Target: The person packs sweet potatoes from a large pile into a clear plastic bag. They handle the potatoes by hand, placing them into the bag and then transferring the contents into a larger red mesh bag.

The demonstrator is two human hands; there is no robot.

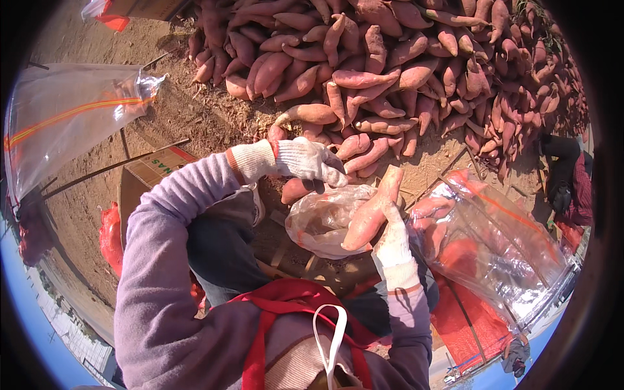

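My right hand (pixel 394 238), in a white knitted glove, grips a large sweet potato (pixel 371 214) that tilts up to the right. The root hangs over the right side of a clear plastic bag (pixel 312 226), whose mouth gapes between my knees. My left hand (pixel 314 161), gloved too, hovers above the bag's far left rim with its fingers loosely bent. Nothing shows in it, though its palm side is partly hidden. Just below the left hand lies a single sweet potato (pixel 294 190). A large heap of sweet potatoes (pixel 360 78) spreads over the ground beyond both hands.
At right, a clear bag (pixel 492 243) holding sweet potatoes lies by red mesh (pixel 463 317). Another clear bag (pixel 73 122) hangs on thin rods at left, near a cardboard box (pixel 156 165). One person (pixel 568 175) is at the far right, another (pixel 516 353) lower right.
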